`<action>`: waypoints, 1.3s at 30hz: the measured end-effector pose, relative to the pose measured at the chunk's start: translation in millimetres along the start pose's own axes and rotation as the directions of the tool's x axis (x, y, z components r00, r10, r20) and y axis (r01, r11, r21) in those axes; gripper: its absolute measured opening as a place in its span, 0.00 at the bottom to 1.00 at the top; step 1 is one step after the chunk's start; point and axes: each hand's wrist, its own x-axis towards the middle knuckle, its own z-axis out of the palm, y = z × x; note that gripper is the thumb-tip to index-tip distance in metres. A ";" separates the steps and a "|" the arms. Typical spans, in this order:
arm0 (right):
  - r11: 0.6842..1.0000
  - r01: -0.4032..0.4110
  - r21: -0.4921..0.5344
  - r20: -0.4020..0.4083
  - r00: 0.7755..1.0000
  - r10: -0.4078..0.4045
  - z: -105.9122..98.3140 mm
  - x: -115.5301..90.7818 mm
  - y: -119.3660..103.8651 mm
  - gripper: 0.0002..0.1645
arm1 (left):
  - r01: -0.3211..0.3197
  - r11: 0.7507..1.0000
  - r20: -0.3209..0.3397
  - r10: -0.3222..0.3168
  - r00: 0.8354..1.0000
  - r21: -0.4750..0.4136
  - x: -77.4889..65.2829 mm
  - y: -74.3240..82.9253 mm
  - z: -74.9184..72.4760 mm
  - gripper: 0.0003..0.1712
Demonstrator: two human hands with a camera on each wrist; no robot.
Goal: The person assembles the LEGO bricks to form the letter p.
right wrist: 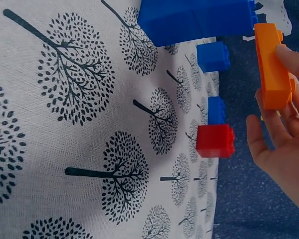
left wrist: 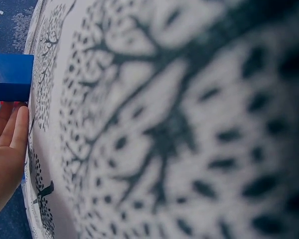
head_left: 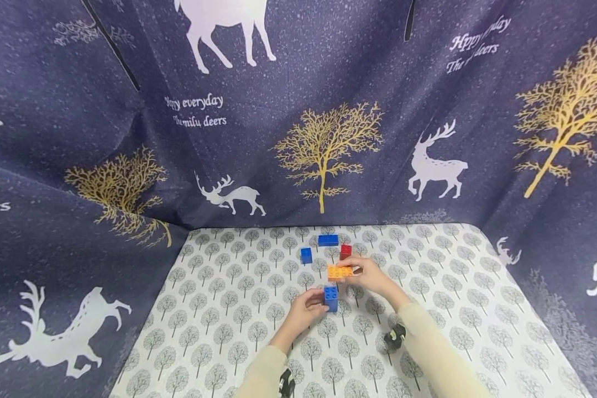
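Between the thumb and fingers of my left hand (head_left: pixel 304 310) a tall blue block stack (head_left: pixel 331 301) stands upright on the tree-print cloth. Its studs face up. Part of the same blue stack (left wrist: pixel 14 77) shows at the left edge of the left wrist view, with fingertips beside it. My right hand (head_left: pixel 370 275) pinches an orange brick (head_left: pixel 339 272) by its right end, just behind the blue stack. From the right wrist, the orange brick (right wrist: pixel 275 74) appears raised off the cloth at about the height of the blue stack's studded top (right wrist: pixel 199 21).
Behind the hands stand a small blue brick (head_left: pixel 305 256) on the left, a red brick (head_left: pixel 345 251) on the right and a long blue brick (head_left: pixel 328 240) farthest back. A dark deer-print curtain (head_left: pixel 378 199) hangs along the table's far edge.
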 end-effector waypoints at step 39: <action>0.997 0.068 0.039 0.112 0.991 -0.072 12.8 -23.7 -1.6 0.24 | -0.019 0.998 -0.031 0.017 0.999 -0.066 1.8 4.5 2.9 0.28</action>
